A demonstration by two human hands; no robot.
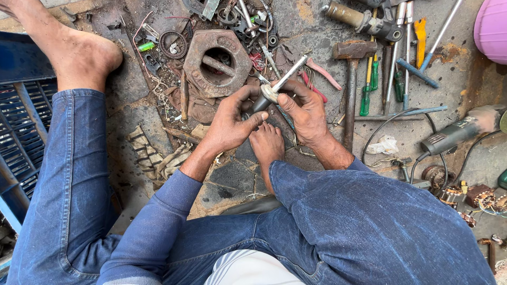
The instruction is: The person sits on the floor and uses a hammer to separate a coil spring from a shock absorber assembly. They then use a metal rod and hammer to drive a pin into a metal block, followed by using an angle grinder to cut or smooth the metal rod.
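So the person is sitting on the floor [132,126] with both hands on a small metal shaft part [274,87]: a bright steel rod sticking up and away, a pale round collar near the hands, and a dark stubby end below it. It sits just in front of the big rusty hex nut [217,62], on the near side of it and a bit toward the hammer [351,79].

My guess is the part is light for its size but totally rigid, and the polished rod is probably slick, maybe oily given the grime all around. The dark end and the collar look like the sane places to hold it, since the collar gives the fingers something to stop against.

The left hand [229,124] has a closed grip, thumb and fingers pinched round the dark lower end. The right hand [303,111] is closed too, fingers curled over the collar from above, thumb tucked underneath, out of sight.

A bare foot [266,142] rests right below the hands. Screwdrivers [369,79] lie past the hammer, with an angle grinder [459,132] farther out.
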